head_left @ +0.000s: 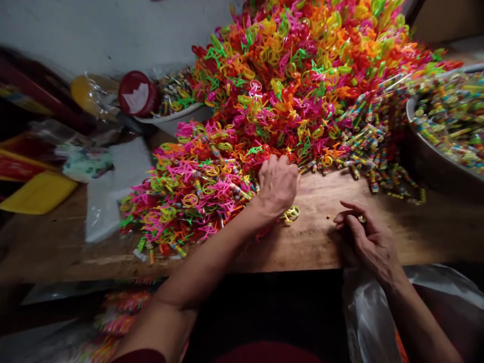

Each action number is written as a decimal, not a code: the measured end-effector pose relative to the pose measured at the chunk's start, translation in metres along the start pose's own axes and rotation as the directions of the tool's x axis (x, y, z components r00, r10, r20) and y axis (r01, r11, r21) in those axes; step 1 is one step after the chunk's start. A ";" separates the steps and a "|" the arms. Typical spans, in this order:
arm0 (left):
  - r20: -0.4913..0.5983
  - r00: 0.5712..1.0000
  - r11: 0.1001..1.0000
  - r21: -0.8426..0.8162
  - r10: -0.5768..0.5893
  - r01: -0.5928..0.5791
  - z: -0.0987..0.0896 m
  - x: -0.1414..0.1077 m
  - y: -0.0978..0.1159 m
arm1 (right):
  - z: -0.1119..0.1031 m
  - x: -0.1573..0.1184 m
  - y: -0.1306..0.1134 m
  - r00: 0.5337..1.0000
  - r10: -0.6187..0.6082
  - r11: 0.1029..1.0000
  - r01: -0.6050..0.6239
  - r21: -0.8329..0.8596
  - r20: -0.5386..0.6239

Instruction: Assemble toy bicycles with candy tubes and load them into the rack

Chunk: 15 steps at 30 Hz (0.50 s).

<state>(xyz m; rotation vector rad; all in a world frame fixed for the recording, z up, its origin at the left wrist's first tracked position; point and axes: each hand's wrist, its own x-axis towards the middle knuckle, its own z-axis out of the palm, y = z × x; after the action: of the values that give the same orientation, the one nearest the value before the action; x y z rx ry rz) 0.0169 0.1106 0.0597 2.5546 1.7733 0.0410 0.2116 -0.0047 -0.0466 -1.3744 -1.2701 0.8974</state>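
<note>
A huge heap of small bright plastic pieces (295,75) in pink, orange, yellow and green covers the back of the wooden table (321,242). My left hand (278,184) rests at the near edge of the heap, fingers curled down into the pieces, with a yellow ring-shaped piece (292,213) lying just beside the wrist. My right hand (365,237) lies on the bare wood to the right, fingers bent around a small item (362,219) I cannot make out. Small wrapped candy sticks (370,146) spill along the heap's right side.
A metal basin (427,161) full of wrapped sticks stands at the right. A white bowl (177,118) and a red lid (136,94) sit at the back left, with plastic bags (113,181) and a yellow object (38,194). A white bag (370,317) hangs below the table edge.
</note>
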 end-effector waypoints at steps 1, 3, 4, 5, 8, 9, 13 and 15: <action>0.002 1.000 1.000 -0.022 0.009 -0.009 0.001 0.010 0.007 | -0.002 0.000 -0.001 1.000 -0.001 1.000 0.001 -0.011 -0.017; 0.000 1.000 0.996 -0.090 0.020 -0.020 0.003 0.033 0.016 | -0.006 0.007 -0.002 0.999 -0.013 0.996 0.008 -0.093 -0.050; -0.012 1.000 0.992 -0.125 0.016 -0.017 0.003 0.045 0.018 | -0.007 0.013 -0.002 0.997 -0.031 0.987 0.020 -0.157 -0.065; -0.031 1.000 0.988 -0.152 0.006 -0.010 0.004 0.056 0.019 | -0.007 0.023 -0.002 0.995 -0.057 0.973 0.037 -0.229 -0.078; -0.100 0.993 0.982 -0.187 -0.054 0.035 0.006 0.084 0.021 | 0.000 0.063 -0.006 0.982 -0.159 0.881 0.092 -0.464 -0.106; -0.109 0.991 0.982 -0.183 -0.074 0.053 0.007 0.090 0.022 | 0.004 0.079 -0.007 0.975 -0.186 0.837 0.092 -0.540 -0.122; -0.058 0.994 0.984 -0.157 -0.089 0.079 0.012 0.093 0.029 | 0.022 0.131 -0.014 0.973 -0.168 0.687 0.000 -0.726 -0.160; 0.021 0.996 0.980 -0.175 -0.089 0.092 0.015 0.090 0.031 | 0.028 0.144 -0.014 0.986 -0.100 0.641 -0.038 -0.767 -0.132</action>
<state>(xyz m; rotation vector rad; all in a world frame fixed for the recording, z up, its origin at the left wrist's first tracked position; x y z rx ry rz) 0.0778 0.1845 0.0461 2.3458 1.7917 0.1702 0.2057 0.1402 -0.0226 -2.0277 -1.6249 0.1557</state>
